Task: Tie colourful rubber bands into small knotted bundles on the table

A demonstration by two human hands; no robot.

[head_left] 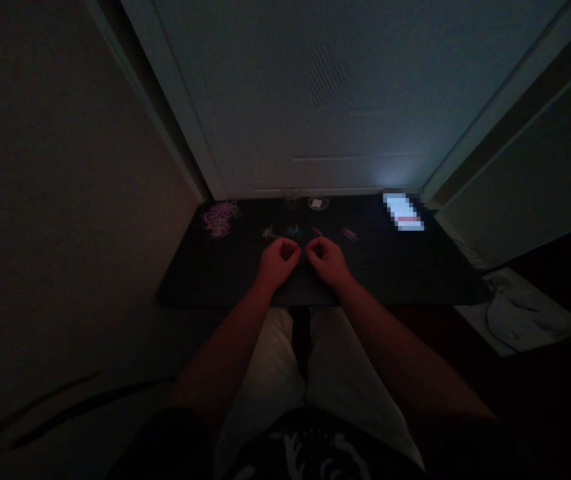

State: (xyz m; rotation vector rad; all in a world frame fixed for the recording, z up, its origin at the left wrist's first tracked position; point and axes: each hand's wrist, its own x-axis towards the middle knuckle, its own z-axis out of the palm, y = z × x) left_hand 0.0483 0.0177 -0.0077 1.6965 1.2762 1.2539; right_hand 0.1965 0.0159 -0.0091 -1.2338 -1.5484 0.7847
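My left hand [280, 260] and my right hand [326, 260] are close together over the middle of a dark table [215, 273]. Both are closed in a pinch, fingertips almost meeting. Whatever sits between the fingers is too small and dim to make out. Just beyond them lie small piles of thin strands: a yellowish pile [268, 231], a bluish pile [293, 231], a reddish pile [317, 231] partly behind my right hand, and a pink pile [350, 234]. At the far left is a larger tangled heap of pink and purple strands [220, 219].
A clear round container [292, 194] and a round dish with a white square [317, 203] stand along the back edge. At the back right glows a blurred-out bright screen [404, 212]. A white panelled door [275, 100] rises right behind the table.
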